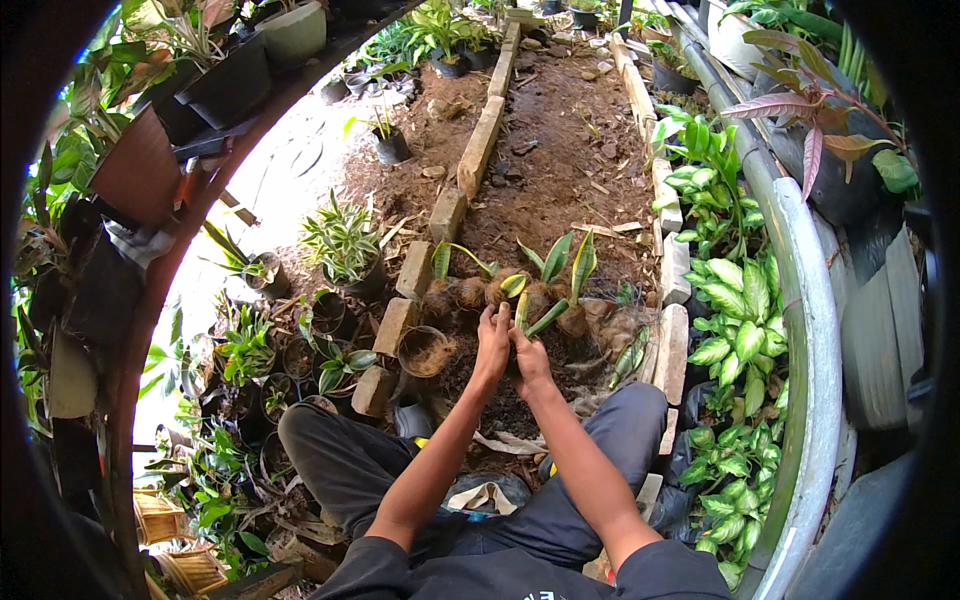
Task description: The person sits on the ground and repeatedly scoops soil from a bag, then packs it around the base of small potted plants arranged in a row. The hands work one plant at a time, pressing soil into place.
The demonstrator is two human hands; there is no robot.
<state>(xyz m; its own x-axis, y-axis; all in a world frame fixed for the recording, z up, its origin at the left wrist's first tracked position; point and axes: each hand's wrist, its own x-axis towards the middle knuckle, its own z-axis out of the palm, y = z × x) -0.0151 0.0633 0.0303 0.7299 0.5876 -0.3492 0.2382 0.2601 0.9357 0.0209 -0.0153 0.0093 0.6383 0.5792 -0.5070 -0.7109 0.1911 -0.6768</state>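
Note:
My right hand (pixel 529 358) is closed around the base of a small snake plant (pixel 522 311) with yellow-edged leaves, low in front of me. Close beside it, my left hand (pixel 494 336) has its fingertips raised at the root balls; whether it grips anything is unclear. A row of snake plants with round fibrous root balls (pixel 470 292) lies just beyond both hands. One with a tall upright leaf (pixel 583 266) stands at the row's right. Dark loose soil (pixel 511 412) lies beneath my wrists. Left of my left forearm is a black pot (pixel 424 352) with brown fibre in it.
Stone blocks (pixel 481 146) edge the earth path on the left, and more blocks (pixel 673 345) edge it on the right. Potted plants (pixel 352 251) crowd the left side. Variegated leafy plants (pixel 739 300) line the right, beside a curved rail (pixel 810 352). A loose leaf (pixel 630 358) lies near my right knee.

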